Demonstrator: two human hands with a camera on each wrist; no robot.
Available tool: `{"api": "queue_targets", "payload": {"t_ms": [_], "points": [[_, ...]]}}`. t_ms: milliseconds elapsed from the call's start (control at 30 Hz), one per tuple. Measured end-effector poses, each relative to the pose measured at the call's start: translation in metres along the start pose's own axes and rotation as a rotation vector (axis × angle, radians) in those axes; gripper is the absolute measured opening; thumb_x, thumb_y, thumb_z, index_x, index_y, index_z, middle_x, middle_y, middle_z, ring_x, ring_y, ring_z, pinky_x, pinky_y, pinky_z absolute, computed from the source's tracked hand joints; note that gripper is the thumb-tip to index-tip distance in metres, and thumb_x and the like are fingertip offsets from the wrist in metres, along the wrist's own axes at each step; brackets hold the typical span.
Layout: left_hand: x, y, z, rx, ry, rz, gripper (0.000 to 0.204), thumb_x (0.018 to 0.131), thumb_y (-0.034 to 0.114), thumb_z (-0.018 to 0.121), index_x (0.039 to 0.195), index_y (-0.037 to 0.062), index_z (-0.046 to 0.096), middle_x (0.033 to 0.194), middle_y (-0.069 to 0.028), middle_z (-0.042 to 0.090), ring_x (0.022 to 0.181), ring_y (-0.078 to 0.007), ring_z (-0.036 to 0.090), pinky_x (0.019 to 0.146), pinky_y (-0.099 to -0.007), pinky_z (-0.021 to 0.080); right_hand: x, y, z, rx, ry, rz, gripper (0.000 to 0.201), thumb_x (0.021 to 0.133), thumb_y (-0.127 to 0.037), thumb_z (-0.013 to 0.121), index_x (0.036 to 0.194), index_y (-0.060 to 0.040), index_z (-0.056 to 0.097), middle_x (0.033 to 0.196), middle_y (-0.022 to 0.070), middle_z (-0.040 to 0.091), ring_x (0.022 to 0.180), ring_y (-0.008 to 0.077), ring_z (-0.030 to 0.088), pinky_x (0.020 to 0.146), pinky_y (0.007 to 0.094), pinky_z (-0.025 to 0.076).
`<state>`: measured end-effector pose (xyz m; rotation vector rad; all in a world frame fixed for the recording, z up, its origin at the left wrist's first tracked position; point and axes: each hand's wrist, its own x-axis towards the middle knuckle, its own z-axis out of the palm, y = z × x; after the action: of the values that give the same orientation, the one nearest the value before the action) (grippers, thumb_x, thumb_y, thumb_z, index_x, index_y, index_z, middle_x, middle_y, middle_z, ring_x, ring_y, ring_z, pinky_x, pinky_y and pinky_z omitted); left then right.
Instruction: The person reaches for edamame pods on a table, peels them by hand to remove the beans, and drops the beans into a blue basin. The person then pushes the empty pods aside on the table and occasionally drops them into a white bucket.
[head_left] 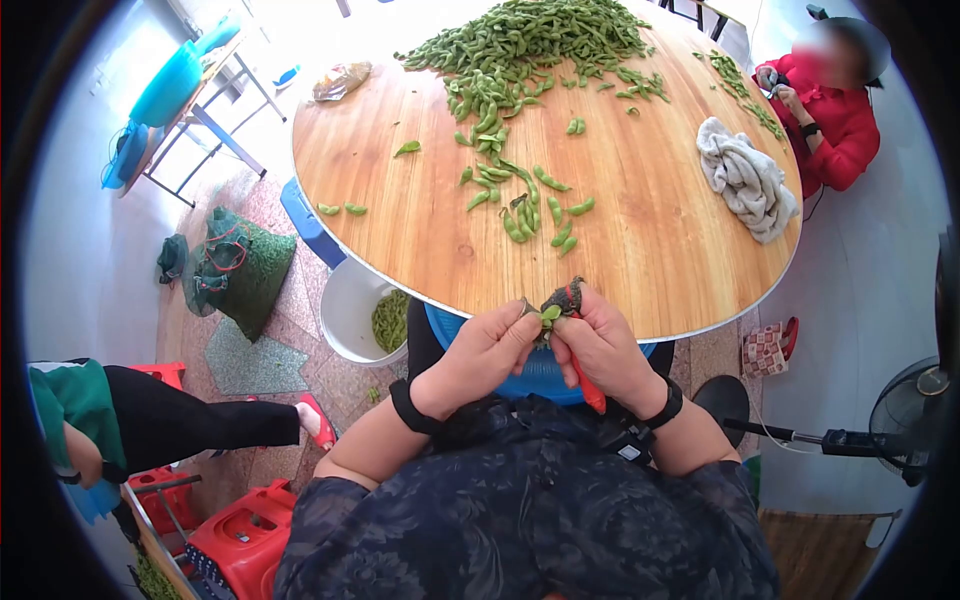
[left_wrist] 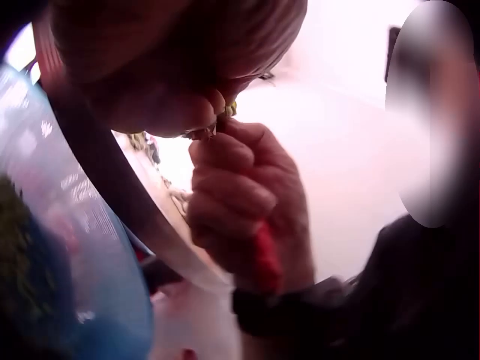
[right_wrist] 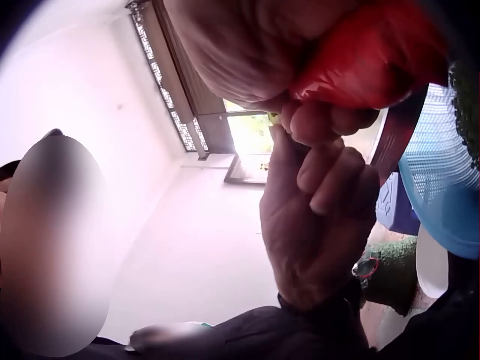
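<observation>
Close together in front of the body, at the near edge of the round wooden table [head_left: 400, 240], both hands meet over a green soybean pod [head_left: 551, 314]. My left hand [head_left: 485, 350] pinches it between thumb and finger. My right hand [head_left: 610, 345] curls round a red-handled tool [head_left: 592, 393], whose working end is hidden; its fingertips are at the pod too. Dark material with a red stripe [head_left: 568, 294] covers a right fingertip. In the right wrist view the red handle [right_wrist: 375, 60] shows under the palm. A blue mesh basket [head_left: 540, 388] sits below the hands.
A large heap of soybean pods [head_left: 540, 40] covers the table's far side, with loose pods [head_left: 520, 215] trailing nearer. A grey cloth [head_left: 745, 180] lies right. A white bucket [head_left: 345, 310] and green mesh sack [head_left: 240, 265] stand left. A person in red [head_left: 840, 130] sits right.
</observation>
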<state>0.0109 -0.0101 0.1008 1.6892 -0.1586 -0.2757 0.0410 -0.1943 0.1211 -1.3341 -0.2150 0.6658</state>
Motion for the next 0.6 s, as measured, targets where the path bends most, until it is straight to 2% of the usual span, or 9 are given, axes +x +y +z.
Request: {"api": "queue_targets", "payload": {"t_ms": [67, 167, 267, 300, 367, 433, 500, 533, 600], "points": [[0.000, -0.003, -0.005, -0.592, -0.167, -0.277, 0.031, 0.101, 0.029, 0.044, 0.081, 0.0070, 0.051, 0.068, 0.0003, 0.054, 0.058, -0.0109, 0.051, 0.052, -0.0232, 0.039, -0.002, -0.008, 0.001, -0.008, 0.002, 0.037, 0.009, 0.096, -0.012, 0.042, 0.092, -0.0064, 0.047, 0.064, 0.0006, 0.051, 0.043, 0.0070, 0.047, 0.039, 0.0204, 0.039], [-0.005, 0.002, -0.009, -0.786, -0.246, -0.411, 0.029, 0.102, 0.028, 0.042, 0.083, 0.0085, 0.052, 0.067, 0.0015, 0.053, 0.057, -0.0087, 0.050, 0.052, -0.0209, 0.038, -0.006, -0.013, 0.000, 0.116, -0.076, 0.198, 0.009, 0.096, -0.012, 0.041, 0.092, -0.0063, 0.047, 0.064, 0.0009, 0.052, 0.042, 0.0071, 0.047, 0.039, 0.0198, 0.039], [-0.007, 0.008, -0.007, -0.519, -0.183, -0.459, 0.029, 0.102, 0.027, 0.042, 0.084, 0.0077, 0.052, 0.066, 0.0018, 0.053, 0.056, -0.0073, 0.049, 0.053, -0.0201, 0.038, -0.006, -0.002, -0.004, 0.008, -0.087, 0.194, 0.009, 0.095, -0.013, 0.045, 0.094, -0.0048, 0.048, 0.065, 0.0018, 0.052, 0.044, 0.0077, 0.050, 0.040, 0.0220, 0.039], [-0.008, 0.005, -0.006, -0.520, -0.179, -0.460, 0.029, 0.102, 0.027, 0.042, 0.084, 0.0077, 0.052, 0.066, 0.0018, 0.053, 0.056, -0.0073, 0.049, 0.053, -0.0201, 0.038, -0.008, 0.000, -0.002, -0.186, 0.004, 0.087, 0.011, 0.093, -0.014, 0.049, 0.095, -0.0035, 0.048, 0.065, 0.0035, 0.053, 0.047, 0.0112, 0.052, 0.042, 0.0259, 0.041], [-0.010, -0.008, -0.004, -0.276, -0.196, -0.252, 0.028, 0.102, 0.027, 0.043, 0.085, 0.0067, 0.053, 0.066, 0.0021, 0.052, 0.056, -0.0059, 0.049, 0.053, -0.0201, 0.039, -0.010, 0.003, 0.003, -0.379, 0.080, -0.025, 0.014, 0.091, -0.014, 0.052, 0.097, -0.0021, 0.048, 0.065, 0.0052, 0.054, 0.049, 0.0146, 0.055, 0.044, 0.0298, 0.043], [-0.012, -0.016, 0.001, -0.235, -0.174, -0.219, 0.029, 0.101, 0.026, 0.044, 0.082, 0.0062, 0.053, 0.064, 0.0022, 0.052, 0.055, -0.0062, 0.049, 0.052, -0.0212, 0.040, -0.013, 0.001, 0.006, -0.790, 0.167, -0.340, 0.022, 0.086, -0.016, 0.059, 0.098, -0.0003, 0.050, 0.069, 0.0125, 0.058, 0.059, 0.0272, 0.060, 0.053, 0.0384, 0.047], [-0.017, -0.013, 0.004, -0.088, -0.131, -0.174, 0.029, 0.100, 0.024, 0.045, 0.080, 0.0040, 0.052, 0.062, 0.0009, 0.052, 0.055, -0.0067, 0.051, 0.051, -0.0239, 0.042, -0.013, 0.003, 0.005, -0.899, 0.112, -0.342, 0.023, 0.085, -0.017, 0.060, 0.097, -0.0006, 0.051, 0.072, 0.0160, 0.059, 0.064, 0.0329, 0.060, 0.057, 0.0408, 0.047], [-0.018, -0.012, 0.003, -0.019, -0.112, -0.185, 0.027, 0.098, 0.022, 0.047, 0.081, 0.0023, 0.053, 0.063, -0.0079, 0.055, 0.055, -0.0154, 0.055, 0.053, -0.0299, 0.044, -0.008, 0.003, 0.005, -1.010, 0.065, -0.350, 0.024, 0.084, -0.018, 0.061, 0.097, -0.0009, 0.052, 0.075, 0.0194, 0.060, 0.069, 0.0386, 0.060, 0.060, 0.0431, 0.048], [-0.022, -0.027, -0.001, 0.245, -0.091, 0.048, 0.023, 0.096, 0.021, 0.048, 0.086, 0.0014, 0.053, 0.071, -0.0233, 0.055, 0.065, -0.0394, 0.057, 0.059, -0.0420, 0.045, -0.003, 0.010, -0.001, -1.023, -0.003, -0.231, 0.024, 0.083, -0.019, 0.061, 0.096, -0.0013, 0.053, 0.079, 0.0229, 0.060, 0.075, 0.0428, 0.059, 0.062, 0.0452, 0.047]]}}
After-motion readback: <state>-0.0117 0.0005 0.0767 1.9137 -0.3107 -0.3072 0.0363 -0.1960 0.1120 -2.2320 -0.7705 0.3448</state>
